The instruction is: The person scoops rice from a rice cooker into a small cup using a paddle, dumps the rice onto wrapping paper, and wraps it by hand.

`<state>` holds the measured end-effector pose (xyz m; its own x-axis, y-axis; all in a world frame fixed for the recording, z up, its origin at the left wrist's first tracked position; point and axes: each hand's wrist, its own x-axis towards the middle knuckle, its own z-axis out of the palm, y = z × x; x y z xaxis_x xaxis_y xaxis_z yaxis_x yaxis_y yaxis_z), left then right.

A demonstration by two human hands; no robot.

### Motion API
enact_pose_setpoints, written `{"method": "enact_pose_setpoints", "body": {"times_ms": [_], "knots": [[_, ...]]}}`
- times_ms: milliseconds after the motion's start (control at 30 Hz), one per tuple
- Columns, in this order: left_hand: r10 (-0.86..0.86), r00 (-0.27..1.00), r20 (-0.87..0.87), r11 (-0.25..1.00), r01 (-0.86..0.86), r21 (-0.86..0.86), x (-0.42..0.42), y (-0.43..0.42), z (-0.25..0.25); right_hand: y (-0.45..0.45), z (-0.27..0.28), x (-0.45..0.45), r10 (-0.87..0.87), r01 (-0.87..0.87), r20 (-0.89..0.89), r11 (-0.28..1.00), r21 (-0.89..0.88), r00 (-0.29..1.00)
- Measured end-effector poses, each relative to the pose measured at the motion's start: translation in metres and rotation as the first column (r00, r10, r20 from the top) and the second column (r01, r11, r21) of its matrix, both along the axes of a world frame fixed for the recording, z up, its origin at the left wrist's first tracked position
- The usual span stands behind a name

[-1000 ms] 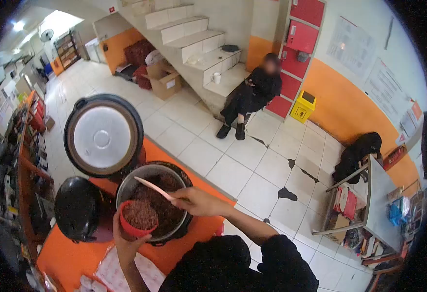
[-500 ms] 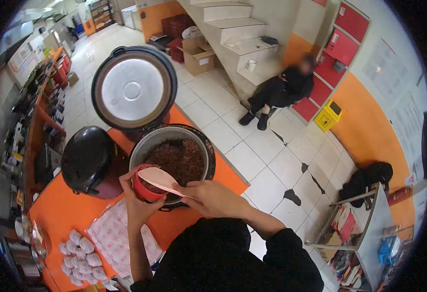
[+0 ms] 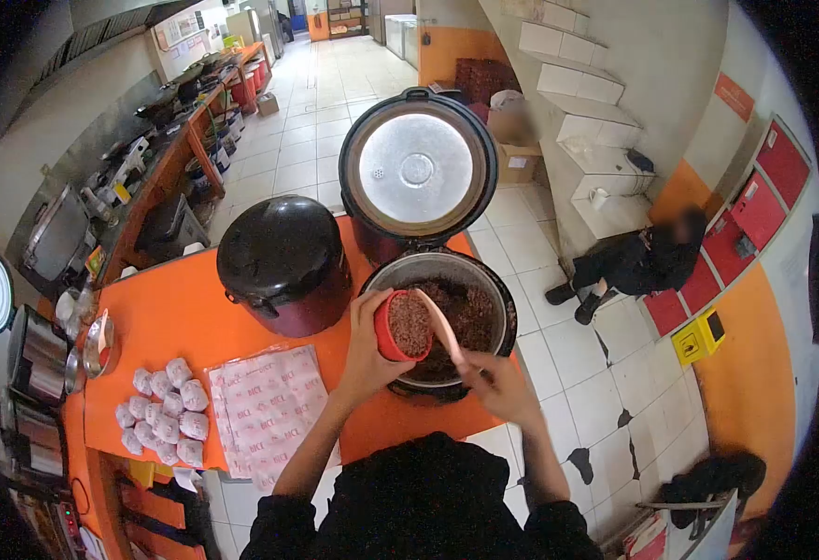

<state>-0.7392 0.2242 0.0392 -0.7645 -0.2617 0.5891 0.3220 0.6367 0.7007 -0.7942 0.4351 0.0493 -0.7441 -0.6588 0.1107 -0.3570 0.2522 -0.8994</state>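
My left hand (image 3: 365, 355) is closed around a red cup (image 3: 384, 338) filled with brown, grainy food that looks like rice. The cup is tilted over the near left rim of an open rice cooker (image 3: 389, 273). In my right hand (image 3: 503, 390) is a pale pinkish rice paddle (image 3: 441, 329), its blade at the cup's right edge. More brown rice (image 3: 475, 313) lies inside the cooker. Left of my left forearm, printed paper sheets (image 3: 269, 411) lie stacked on the orange table (image 3: 171, 308). Several paper-wrapped bundles (image 3: 169, 411) are piled beside them.
A closed black-lidded cooker (image 3: 283, 261) stands left of the open one, and a raised lid (image 3: 416, 173) is behind it. Metal bowls (image 3: 101, 345) sit at the table's left edge. Someone in dark clothes (image 3: 648, 257) sits by the stairs (image 3: 587, 131), near a yellow bin (image 3: 699, 338).
My view has turned left, so things appear farther right. The paddle has moved from across the cup's top to its right edge, uncovering the rice in the cup.
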Motion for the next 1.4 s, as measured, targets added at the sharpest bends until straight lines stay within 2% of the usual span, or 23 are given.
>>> {"method": "enact_pose_setpoints", "body": {"times_ms": [67, 100, 133, 167, 233, 300, 367, 467, 500, 567, 600, 667, 733, 767, 833, 900, 933, 967, 1100, 1133, 1233, 1267, 1400], "knots": [[0.048, 0.999, -0.008, 0.995, -0.049, -0.091, -0.003, 0.002, -0.001, -0.010, -0.017, 0.014, -0.047, 0.042, -0.123, 0.998, -0.038, 0.991], [0.055, 0.998, -0.030, 0.983, -0.059, -0.173, -0.006, -0.001, -0.003, -0.017, -0.017, 0.021, -0.081, 0.092, -0.180, 0.994, 0.055, 0.980], [0.090, 0.996, -0.025, 0.980, -0.093, -0.178, -0.008, 0.001, -0.004, -0.023, -0.014, 0.030, -0.123, 0.127, -0.199, 0.992, 0.008, 0.972], [0.111, 0.994, -0.018, 0.977, -0.113, -0.180, -0.006, 0.001, -0.007, -0.025, -0.011, 0.030, -0.068, 0.098, -0.268, 0.990, 0.101, 0.961], [0.057, 0.998, -0.020, 0.997, -0.058, -0.056, -0.007, -0.004, -0.018, -0.026, -0.019, 0.031, -0.072, 0.055, -0.357, 0.997, -0.058, 0.931], [0.003, 1.000, 0.012, 0.999, -0.003, -0.036, -0.007, -0.004, -0.015, -0.027, -0.021, 0.035, 0.028, 0.003, -0.301, 0.995, 0.104, 0.953], [-0.050, 0.996, 0.075, 0.997, 0.045, 0.064, -0.005, 0.001, -0.008, -0.025, -0.014, 0.038, 0.046, -0.015, -0.299, 0.994, 0.107, 0.953], [-0.090, 0.980, 0.177, 0.993, 0.075, 0.094, -0.006, -0.001, 0.002, -0.016, -0.014, 0.031, 0.128, -0.092, -0.292, 0.986, 0.136, 0.948], [-0.065, 0.987, 0.149, 0.998, 0.061, 0.030, -0.004, -0.003, 0.001, -0.013, -0.009, 0.027, 0.167, -0.126, -0.290, 0.980, 0.153, 0.942], [-0.020, 0.996, 0.082, 0.995, 0.028, -0.100, -0.002, -0.008, -0.002, 0.000, 0.001, 0.009, 0.207, -0.204, -0.178, 0.978, 0.038, 0.962], [-0.041, 0.996, 0.079, 0.999, 0.043, -0.029, -0.001, -0.006, -0.001, 0.005, -0.003, -0.003, 0.206, -0.220, -0.171, 0.973, -0.067, 0.964], [-0.002, 0.995, 0.096, 0.997, 0.009, -0.070, 0.001, -0.013, -0.003, 0.013, -0.003, -0.013, 0.181, -0.196, -0.081, 0.949, -0.248, 0.980], [0.024, 0.994, 0.106, 0.997, -0.016, -0.075, 0.004, -0.008, 0.001, 0.010, 0.013, -0.001, 0.004, -0.023, -0.137, 0.991, -0.132, 0.991], [-0.115, 0.993, 0.040, 0.974, 0.105, 0.201, -0.004, 0.004, -0.002, 0.002, 0.016, 0.006, -0.047, 0.033, -0.163, 0.996, -0.086, 0.986], [-0.044, 0.998, 0.041, 0.999, 0.045, -0.010, -0.016, -0.003, -0.005, -0.011, -0.005, 0.024, -0.099, 0.104, -0.292, 0.995, 0.002, 0.951], [0.133, 0.988, 0.084, 0.972, -0.113, -0.208, -0.012, 0.004, 0.007, -0.024, -0.007, 0.035, -0.058, 0.082, -0.257, 0.993, 0.083, 0.965], [0.052, 0.999, -0.016, 0.986, -0.054, -0.158, -0.021, 0.005, 0.007, -0.019, -0.006, 0.029, -0.047, 0.044, -0.250, 0.999, -0.019, 0.967], [-0.044, 0.992, -0.116, 0.993, 0.030, -0.116, -0.025, 0.002, 0.004, -0.012, 0.002, 0.022, 0.017, -0.016, -0.201, 1.000, 0.006, 0.979], [0.024, 0.996, -0.089, 0.996, -0.031, -0.083, -0.020, 0.001, 0.010, 0.009, 0.031, -0.006, 0.088, -0.087, -0.074, 0.996, 0.017, 0.993], [0.028, 0.993, -0.111, 0.996, -0.037, -0.080, -0.020, 0.000, 0.007, 0.009, 0.021, -0.007, 0.013, -0.022, -0.052, 0.984, -0.177, 0.999], [0.024, 0.995, -0.101, 0.997, -0.031, -0.071, -0.022, 0.007, 0.013, 0.000, 0.007, -0.010, -0.081, 0.063, -0.160, 0.991, -0.115, 0.984], [0.018, 0.995, -0.097, 0.998, -0.025, -0.065, -0.022, 0.008, 0.015, -0.006, -0.003, -0.009, 0.007, -0.037, -0.227, 0.991, -0.128, 0.974], [0.019, 0.991, -0.129, 0.989, -0.038, -0.144, -0.028, -0.003, 0.008, -0.020, 0.013, 0.014, 0.085, -0.068, -0.238, 0.995, 0.079, 0.968]]}}
